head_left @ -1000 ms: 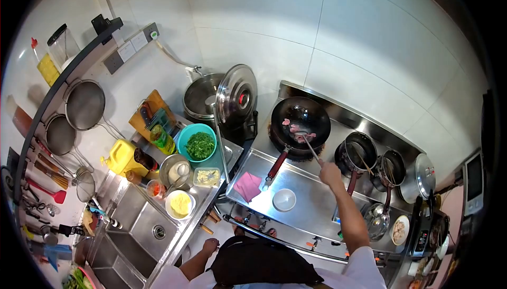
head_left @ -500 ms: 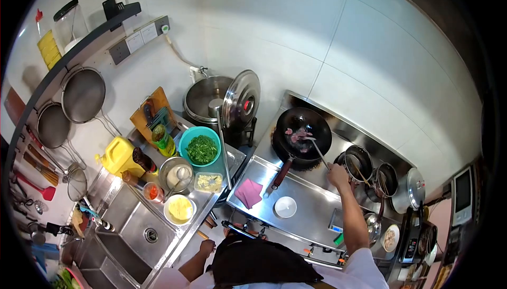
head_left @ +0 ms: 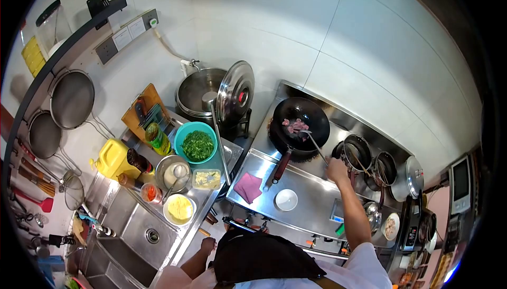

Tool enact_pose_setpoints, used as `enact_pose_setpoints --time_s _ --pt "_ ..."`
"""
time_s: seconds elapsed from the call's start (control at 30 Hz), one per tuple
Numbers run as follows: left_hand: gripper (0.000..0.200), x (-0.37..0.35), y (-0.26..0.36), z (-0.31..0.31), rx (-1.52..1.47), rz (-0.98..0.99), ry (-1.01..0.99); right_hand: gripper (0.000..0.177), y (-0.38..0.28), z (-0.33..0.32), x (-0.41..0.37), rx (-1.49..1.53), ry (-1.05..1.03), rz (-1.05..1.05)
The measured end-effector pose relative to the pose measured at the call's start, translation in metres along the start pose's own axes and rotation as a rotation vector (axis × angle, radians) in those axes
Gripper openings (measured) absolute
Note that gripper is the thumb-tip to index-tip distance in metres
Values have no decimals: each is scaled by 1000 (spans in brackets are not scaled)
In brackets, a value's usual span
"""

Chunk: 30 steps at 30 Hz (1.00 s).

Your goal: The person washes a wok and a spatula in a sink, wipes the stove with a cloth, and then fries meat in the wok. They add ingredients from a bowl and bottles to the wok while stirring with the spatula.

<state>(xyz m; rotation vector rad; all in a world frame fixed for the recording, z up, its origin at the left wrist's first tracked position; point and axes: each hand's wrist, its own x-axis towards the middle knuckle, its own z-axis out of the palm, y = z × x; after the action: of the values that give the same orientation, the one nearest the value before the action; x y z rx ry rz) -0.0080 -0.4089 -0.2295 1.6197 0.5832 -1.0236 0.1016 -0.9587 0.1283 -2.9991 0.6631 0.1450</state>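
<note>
My right hand is wrapped round the handle of a metal wok spatula. The spatula's blade rests among pinkish meat pieces in a dark wok on the stove. The wok's brown handle points toward me, untouched. Low beside the sink counter's edge, my left hand is closed. A short wooden piece shows just above it; whether the fingers hold anything is hidden.
On the left counter stand a teal bowl of chopped greens, a bowl of yellow food, a steel bowl and a yellow jug. A purple cloth and white bowl lie before the wok. Pans stand right.
The spatula blade has shifted slightly in the wok, and the meat pieces sit closer together. The whole view has moved a little; my left hand stays low by the counter.
</note>
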Motion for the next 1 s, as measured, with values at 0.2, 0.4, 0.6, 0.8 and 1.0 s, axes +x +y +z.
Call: enact_pose_setpoints --time_s 0.2,0.4,0.6,0.8,1.0 --pt "18 3 27 12 -149 75 89 45 6 -8 -7 -43 -36 -20" --pt "18 10 22 18 -118 60 83 48 -11 9 8 -88 -115 41" --pt "18 25 1 8 126 163 79 46 -10 10 27 -178 -128 -44" --pt "18 1 26 9 -77 42 94 39 -3 -33 26 -190 -155 -71" --pt "17 8 8 9 -101 158 74 42 9 -44 -2 -277 -178 -111"
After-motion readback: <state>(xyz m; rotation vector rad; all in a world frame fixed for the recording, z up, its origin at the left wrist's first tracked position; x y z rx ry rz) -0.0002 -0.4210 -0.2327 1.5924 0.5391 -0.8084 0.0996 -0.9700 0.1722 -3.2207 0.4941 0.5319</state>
